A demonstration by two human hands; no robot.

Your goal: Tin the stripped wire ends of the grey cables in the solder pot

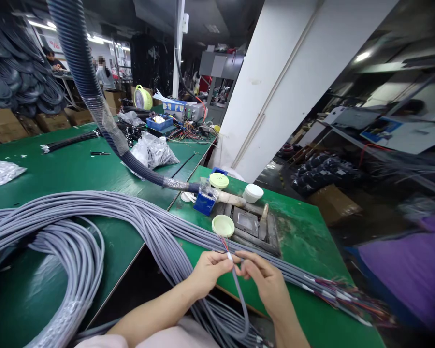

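Note:
Near the front edge of the green bench, my left hand [210, 271] pinches the end of a grey cable [241, 296] between thumb and fingers. A white band [229, 256] wraps the cable just at my fingertips. Beyond it, thin red and dark wires [224, 243] fan out from the cable end. My right hand [264, 279] is close beside it, fingers curled and pressed together at the cable's right side; what lies between its fingertips is hidden. Below my hands the cable curves down in a loop. A thick bundle of grey cables [192, 233] runs behind both hands.
Past the bundle sit a pale open dish [223, 225], a dark soldering pot [247, 221], a white tub [253, 192] and a blue box [204, 203]. A ribbed hose [145, 166] arches over the left bench. Stripped cable ends [348, 295] lie right. A person in purple [409, 266] is at far right.

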